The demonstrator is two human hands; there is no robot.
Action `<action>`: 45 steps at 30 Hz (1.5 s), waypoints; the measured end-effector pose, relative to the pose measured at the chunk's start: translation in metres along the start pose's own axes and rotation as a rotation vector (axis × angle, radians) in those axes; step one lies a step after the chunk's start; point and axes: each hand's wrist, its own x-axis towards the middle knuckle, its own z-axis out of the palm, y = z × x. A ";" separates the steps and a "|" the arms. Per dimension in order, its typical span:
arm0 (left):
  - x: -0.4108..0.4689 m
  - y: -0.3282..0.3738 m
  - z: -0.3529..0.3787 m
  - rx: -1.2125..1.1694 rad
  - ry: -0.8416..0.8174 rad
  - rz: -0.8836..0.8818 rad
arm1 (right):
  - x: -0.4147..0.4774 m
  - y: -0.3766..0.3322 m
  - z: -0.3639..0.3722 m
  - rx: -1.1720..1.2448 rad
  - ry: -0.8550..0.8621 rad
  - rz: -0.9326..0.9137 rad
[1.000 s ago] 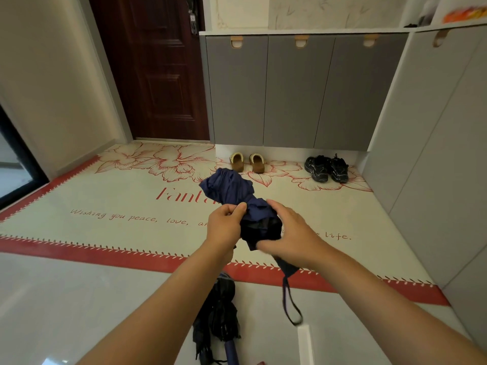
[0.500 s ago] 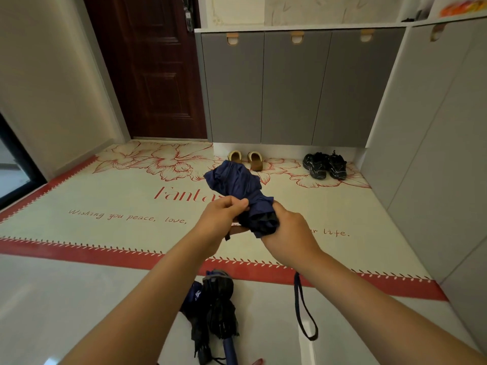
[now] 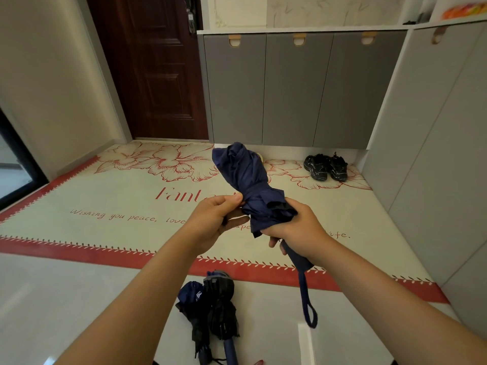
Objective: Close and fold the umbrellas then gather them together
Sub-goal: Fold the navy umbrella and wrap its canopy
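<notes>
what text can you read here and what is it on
"Fant", large red script on the floor mat; rest hidden behind the left hand.
"Wishing you peace, love" ... "ife.", smaller line on the mat, middle hidden.
White mark on the folded blue umbrella on the floor: too small to read.

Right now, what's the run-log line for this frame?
step: folding navy umbrella | left hand: pinches its fabric | right hand: grips handle end | floor: two folded umbrellas lying together
</notes>
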 end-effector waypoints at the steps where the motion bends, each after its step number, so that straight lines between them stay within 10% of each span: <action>1: 0.000 0.000 0.000 -0.002 -0.011 -0.005 | -0.002 -0.001 0.000 0.035 -0.019 0.010; 9: 0.003 -0.009 0.004 -0.079 0.001 -0.028 | -0.004 0.003 -0.001 0.184 -0.213 0.180; 23: 0.004 -0.016 0.017 -0.011 0.286 -0.022 | 0.000 0.033 0.035 -0.852 0.049 -0.170; 45: 0.006 0.005 0.003 -0.185 0.065 0.029 | 0.004 0.002 0.027 0.021 0.126 -0.047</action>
